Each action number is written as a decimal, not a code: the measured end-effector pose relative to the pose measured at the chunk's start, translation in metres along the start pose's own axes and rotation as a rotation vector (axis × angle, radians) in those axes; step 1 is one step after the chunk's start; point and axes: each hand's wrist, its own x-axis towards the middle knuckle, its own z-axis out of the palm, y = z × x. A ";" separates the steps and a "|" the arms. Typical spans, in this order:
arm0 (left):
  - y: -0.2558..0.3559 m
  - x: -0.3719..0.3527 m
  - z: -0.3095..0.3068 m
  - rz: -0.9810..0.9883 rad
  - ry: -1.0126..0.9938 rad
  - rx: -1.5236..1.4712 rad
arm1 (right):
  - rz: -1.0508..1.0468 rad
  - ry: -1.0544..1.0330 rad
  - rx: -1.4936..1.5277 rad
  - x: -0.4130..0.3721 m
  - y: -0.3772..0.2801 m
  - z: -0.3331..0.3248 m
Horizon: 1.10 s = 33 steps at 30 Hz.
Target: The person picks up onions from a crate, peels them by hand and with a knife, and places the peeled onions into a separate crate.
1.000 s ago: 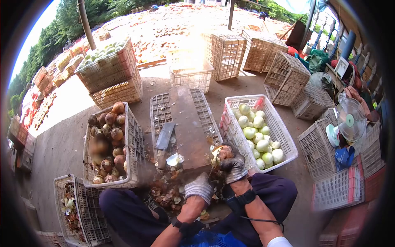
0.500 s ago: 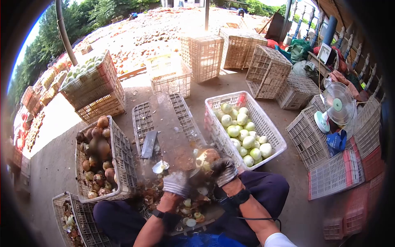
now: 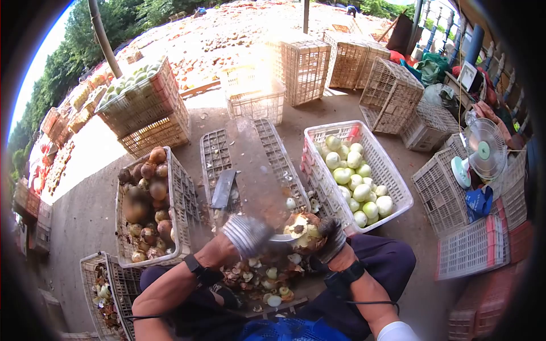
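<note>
My left hand (image 3: 247, 235), in a striped grey-white glove, is closed in front of the board. A thin pale blade, apparently a knife (image 3: 281, 238), reaches from it to the onion; its handle is hidden. My right hand (image 3: 332, 241), gloved with dark fingertips, grips a large onion (image 3: 303, 231) from the right. Brown skin still covers parts of this onion, and pale flesh shows on its upper side. Behind them lies a worn board (image 3: 259, 176) on an upturned crate, with a cleaver-like metal blade (image 3: 223, 188) on its left. Onion peelings (image 3: 267, 275) are heaped below my hands.
A crate of unpeeled brown onions (image 3: 151, 219) stands left, a crate of peeled onions (image 3: 358, 190) right. A scrap crate (image 3: 105, 298) sits lower left. Stacked crates (image 3: 304, 68) line the back; a fan (image 3: 483, 149) stands at right. Onions cover the sunlit ground beyond.
The view has shifted, so the scene sits further right. My right hand and the onion have come down closer to me. The left hand has moved up and left relative to the board.
</note>
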 end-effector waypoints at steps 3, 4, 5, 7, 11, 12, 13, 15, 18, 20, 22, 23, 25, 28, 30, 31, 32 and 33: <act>0.009 -0.002 0.005 -0.218 -0.241 -0.534 | -0.114 -0.010 -0.184 0.000 -0.002 0.002; 0.017 -0.010 0.015 -0.299 -0.190 -0.855 | -0.176 -0.031 -0.340 -0.001 -0.007 -0.001; 0.022 -0.015 0.020 -0.382 -0.130 -1.175 | -0.242 -0.043 -0.492 -0.001 -0.013 -0.003; 0.024 -0.017 0.015 -0.442 -0.139 -1.233 | -0.340 -0.078 -0.711 0.001 -0.038 -0.005; 0.041 -0.020 -0.022 -0.569 -0.029 -1.282 | 0.106 0.052 0.482 0.009 -0.005 0.016; 0.042 -0.022 -0.022 -0.561 0.062 -1.280 | 0.024 0.115 0.441 0.017 -0.003 0.026; 0.040 -0.022 -0.021 -0.569 0.134 -1.165 | 0.043 0.119 0.549 0.017 -0.002 0.029; 0.038 -0.020 -0.019 -0.593 0.261 -0.946 | 0.083 0.135 0.765 0.017 -0.003 0.036; 0.035 -0.008 -0.007 -0.590 0.348 -0.622 | 0.422 -0.058 1.425 0.001 -0.060 0.020; 0.026 -0.005 0.008 -0.557 0.246 -0.668 | 0.445 -0.197 1.447 0.005 -0.034 0.019; 0.025 -0.003 0.014 -0.507 0.206 -0.660 | 0.438 -0.190 1.427 0.006 -0.020 0.023; 0.027 -0.004 0.015 -0.532 0.208 -0.697 | 0.428 -0.151 1.409 0.006 -0.014 0.027; 0.033 -0.005 0.006 -0.589 0.221 -0.775 | 0.270 -0.323 1.665 0.004 -0.006 0.033; 0.013 -0.010 0.026 -0.392 0.302 -0.627 | 0.451 -0.391 1.848 0.008 0.002 0.031; 0.006 -0.011 0.028 -0.576 0.276 -0.763 | 0.209 -0.132 0.919 0.003 -0.009 0.039; 0.003 -0.010 0.025 -0.667 0.262 -0.830 | 0.211 0.000 0.481 0.001 -0.020 0.042; 0.003 -0.012 0.019 -0.691 0.338 -1.010 | 0.019 -0.136 0.211 0.004 -0.034 0.032; 0.001 -0.012 0.018 -0.693 0.338 -0.983 | 0.092 -0.181 0.456 0.001 -0.030 0.030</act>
